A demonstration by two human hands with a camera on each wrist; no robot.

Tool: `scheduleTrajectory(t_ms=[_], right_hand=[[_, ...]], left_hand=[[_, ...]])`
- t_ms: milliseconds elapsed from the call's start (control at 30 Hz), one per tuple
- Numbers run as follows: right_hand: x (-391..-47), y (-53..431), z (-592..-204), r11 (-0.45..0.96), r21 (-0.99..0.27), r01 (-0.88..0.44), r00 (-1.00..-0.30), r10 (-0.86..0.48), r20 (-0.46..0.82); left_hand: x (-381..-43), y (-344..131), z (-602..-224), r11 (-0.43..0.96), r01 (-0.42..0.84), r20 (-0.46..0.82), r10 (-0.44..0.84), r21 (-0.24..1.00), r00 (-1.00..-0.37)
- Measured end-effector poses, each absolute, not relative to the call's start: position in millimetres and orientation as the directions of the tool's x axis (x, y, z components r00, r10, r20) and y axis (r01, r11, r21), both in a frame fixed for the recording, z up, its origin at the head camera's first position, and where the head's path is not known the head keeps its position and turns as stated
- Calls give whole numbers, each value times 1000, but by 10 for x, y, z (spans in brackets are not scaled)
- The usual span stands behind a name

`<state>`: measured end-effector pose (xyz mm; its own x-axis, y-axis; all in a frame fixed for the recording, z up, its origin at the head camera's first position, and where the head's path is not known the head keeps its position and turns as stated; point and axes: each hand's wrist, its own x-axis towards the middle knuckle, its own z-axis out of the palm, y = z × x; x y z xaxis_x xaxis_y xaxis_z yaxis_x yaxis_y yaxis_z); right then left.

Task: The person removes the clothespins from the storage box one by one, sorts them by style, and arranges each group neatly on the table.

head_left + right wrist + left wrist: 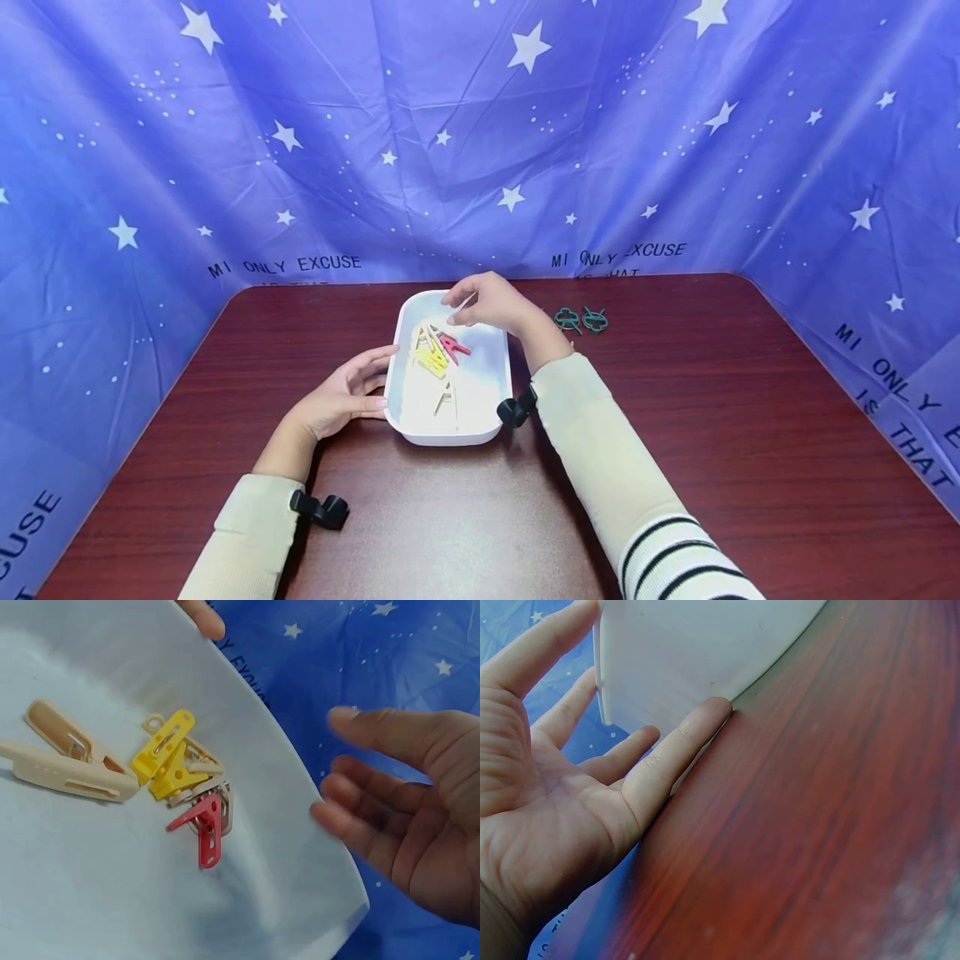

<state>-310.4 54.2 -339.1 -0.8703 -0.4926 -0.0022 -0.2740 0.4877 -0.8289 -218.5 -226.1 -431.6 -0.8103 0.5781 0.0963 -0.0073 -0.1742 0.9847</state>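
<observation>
A white plastic tray point(486, 400) sits on the table with clothespins inside. They are a yellow clothespin point(169, 750), a red clothespin point(209, 829) and several beige ones, with a large beige clothespin point(82, 769) lying apart from the cluster. Against the tray's left side, my left hand point(352, 392) touches the wall and rim with spread, mostly straight fingers. My right hand point(495, 304) hovers over the tray's far right end, its fingers loosely bent. Seen from the right wrist, nothing lies between those fingers point(386, 735).
Two green clips point(581, 320) lie on the dark red wooden table point(675, 400), right of the tray near the back edge. Blue curtain point(420, 167) with white stars hangs behind and at both sides. Black wrist cameras are strapped to both sleeves.
</observation>
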Motion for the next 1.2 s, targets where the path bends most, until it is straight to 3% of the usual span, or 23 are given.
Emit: scheduleTrajectory(t_ms=[367,767,1200], right_hand=[[-3233,397,-3530,687,-640,-343,-813,-558,-164],[-3258,241,-3585,812,-477,-338,-795,-517,-317],[-3300,232,-3676,784,-550,-287,-745,-544,-386]], left_hand=[[-2178,-2265,-4310,-175,-11,93,574,985,-813],[-2193,-2263,-4323,-168,5,102,574,986,-813],[-2199,-2261,-4314,-163,-2,93,570,987,-817]])
